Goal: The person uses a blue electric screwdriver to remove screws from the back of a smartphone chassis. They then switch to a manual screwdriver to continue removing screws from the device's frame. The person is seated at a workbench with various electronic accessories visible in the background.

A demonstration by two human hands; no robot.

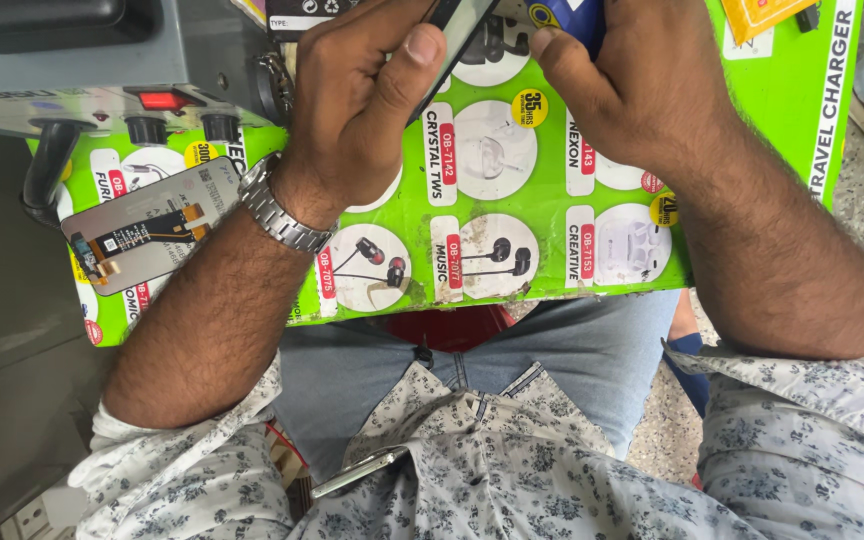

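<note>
My left hand [357, 95], with a metal watch [277, 212] on its wrist, grips a dark phone [455, 32] held tilted at the top of the view, thumb pressed on its edge. My right hand [632, 75] closes on the same phone's right side; a blue part shows under its fingers. Both hands hover over a bright green printed board [512, 225] that lies across my lap.
A loose phone screen panel [147, 225] with an orange flex cable lies face down on the board's left end. A grey box with a red switch and black knobs [152, 105] stands at upper left. Another flat phone part [357, 470] rests on my shirt.
</note>
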